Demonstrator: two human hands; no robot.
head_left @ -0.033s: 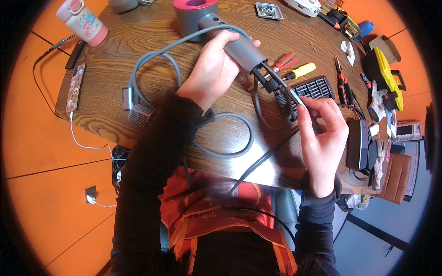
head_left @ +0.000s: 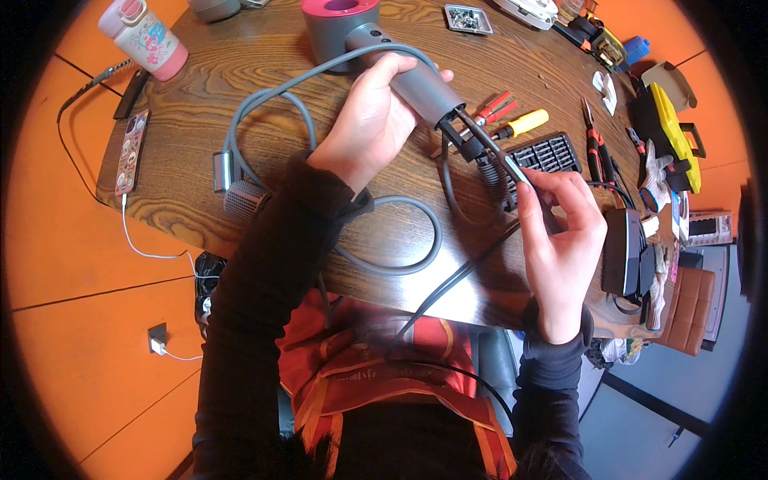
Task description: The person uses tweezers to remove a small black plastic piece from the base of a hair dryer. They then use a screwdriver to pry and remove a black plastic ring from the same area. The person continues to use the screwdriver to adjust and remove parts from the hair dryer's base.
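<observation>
A grey hair dryer with a pink ring on its head lies slantwise at the top middle. My left hand is closed round its handle. Dark inner parts stick out of the handle's open lower end. Between thumb and fingers, my right hand pinches a slim dark tool, pointed at that open end. Whether its tip touches anything inside I cannot tell. A ribbed black sleeve hangs just below the inner parts. The dryer's grey cord loops over my left hand and across the table.
Left of my left forearm are a metal cylinder and a perforated grey cage. Red-handled pliers, a yellow-handled screwdriver and a black slotted tray lie to the right. A tumbler and a power strip stand left.
</observation>
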